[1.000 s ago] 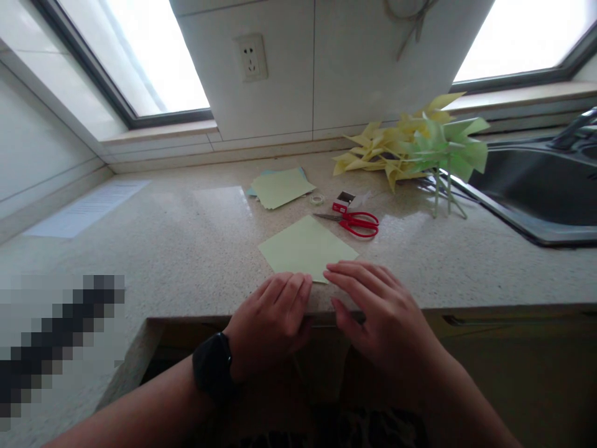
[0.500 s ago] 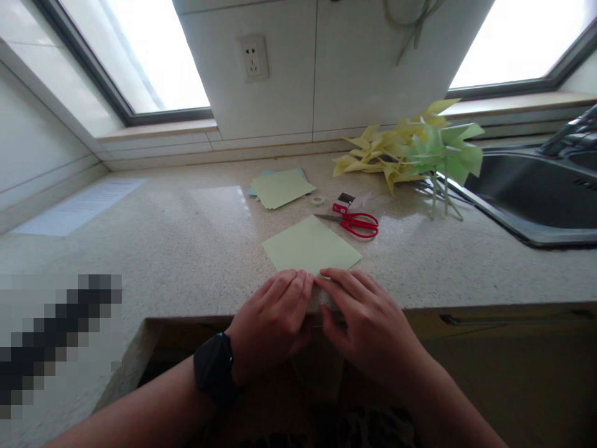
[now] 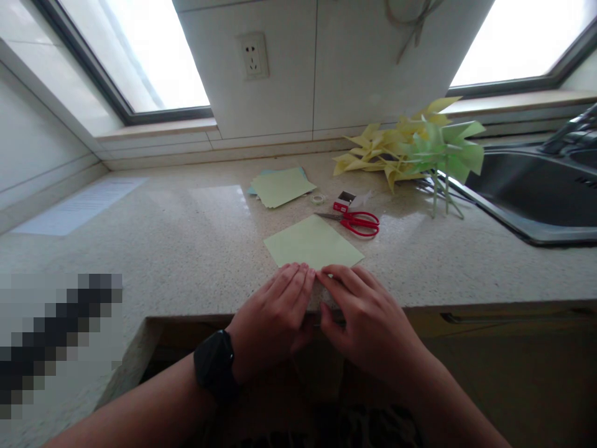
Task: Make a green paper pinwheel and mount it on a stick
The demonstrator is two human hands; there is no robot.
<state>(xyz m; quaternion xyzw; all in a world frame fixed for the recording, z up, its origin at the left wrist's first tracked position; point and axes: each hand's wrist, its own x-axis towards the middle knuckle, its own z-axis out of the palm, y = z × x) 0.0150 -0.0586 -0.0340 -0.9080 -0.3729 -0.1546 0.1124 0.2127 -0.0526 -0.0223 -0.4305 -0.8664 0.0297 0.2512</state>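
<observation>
A pale green sheet of paper [image 3: 314, 239] lies turned cornerwise at the counter's front edge, its near corner hidden under my fingers. My left hand [image 3: 277, 308], a dark watch on its wrist, has its fingers bunched together with the tips pressed on the paper's near part. Beside it, my right hand [image 3: 366, 311] is curled, its fingertips on the same part and its index finger meeting the left fingertips. The right thumb hangs lower, off the paper. Just beyond the sheet rest red-handled scissors [image 3: 359, 223], blades pointing left.
Behind the sheet lie a stack of coloured paper [image 3: 284, 186], a small tape roll [image 3: 318, 199] and a red-and-black box [image 3: 344, 201]. Yellow pinwheels [image 3: 370, 149] and green pinwheels [image 3: 450, 149] stand near the sink [image 3: 536, 193]. A printed page [image 3: 79, 205] lies at left.
Both hands have barely moved, still pressing the paper's near part. The whole view has shifted very slightly.
</observation>
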